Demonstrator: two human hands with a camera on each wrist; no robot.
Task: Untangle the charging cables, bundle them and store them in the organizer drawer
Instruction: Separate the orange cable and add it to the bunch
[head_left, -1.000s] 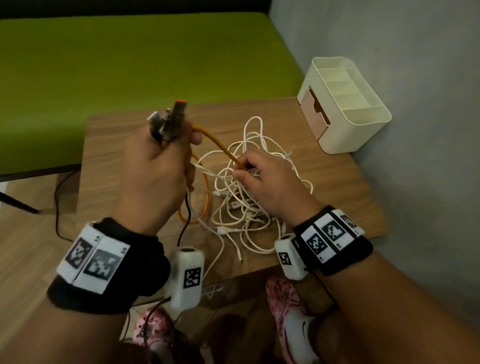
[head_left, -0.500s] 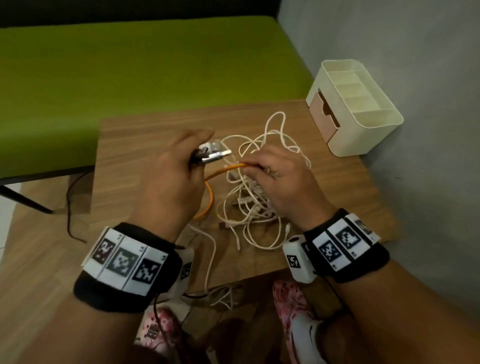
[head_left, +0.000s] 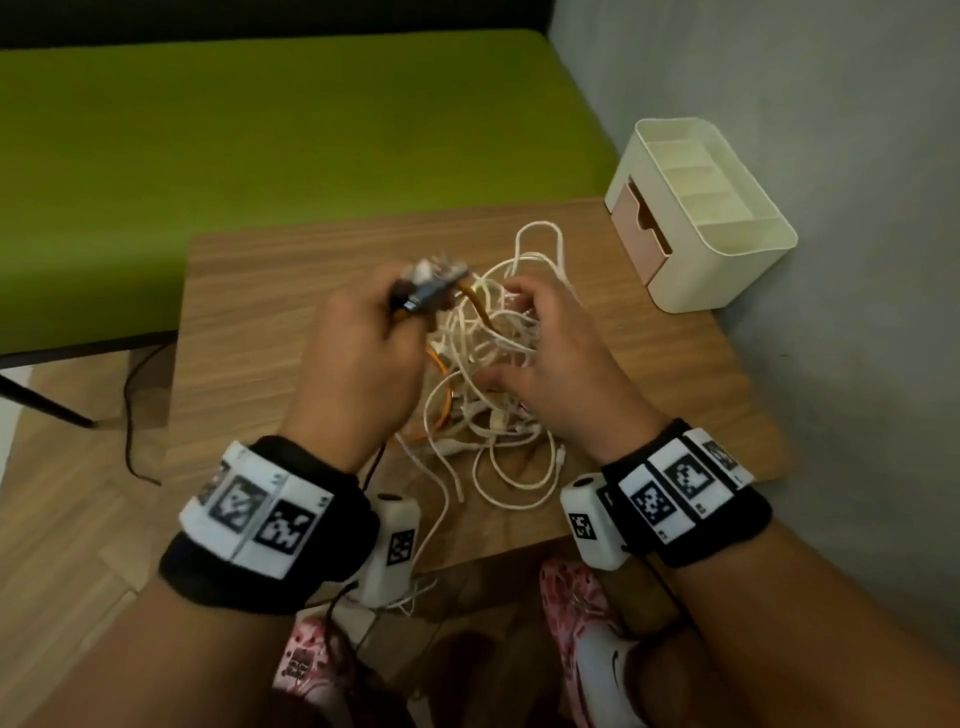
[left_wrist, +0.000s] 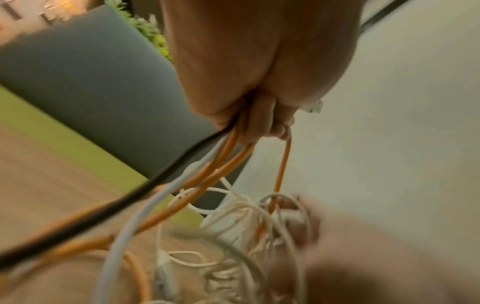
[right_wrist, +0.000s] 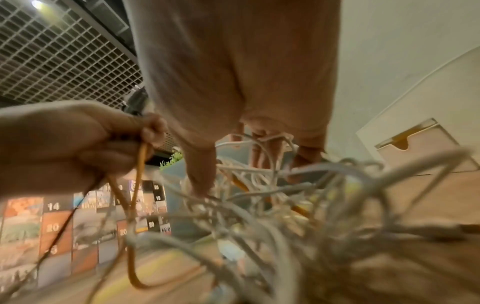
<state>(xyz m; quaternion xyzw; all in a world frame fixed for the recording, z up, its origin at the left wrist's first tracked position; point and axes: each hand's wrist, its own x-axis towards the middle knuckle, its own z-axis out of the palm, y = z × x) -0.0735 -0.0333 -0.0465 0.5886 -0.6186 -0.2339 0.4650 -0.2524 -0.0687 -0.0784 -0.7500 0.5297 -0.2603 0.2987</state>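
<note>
Small wooden table in a grey-walled corner

The wooden table (head_left: 270, 291) stands against a grey wall (head_left: 779, 78), beside a green bench (head_left: 260, 114); wood-pattern floor (head_left: 62, 467) below, grid ceiling (right_wrist: 52, 51) overhead.

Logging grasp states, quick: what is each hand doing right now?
Left hand: gripping the orange cable and connector ends.
Right hand: fingers hooked into the white cable tangle.

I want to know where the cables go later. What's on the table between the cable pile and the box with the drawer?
Nothing: in the head view, bare wooden table separates the white cable tangle from the cream organizer.
</note>
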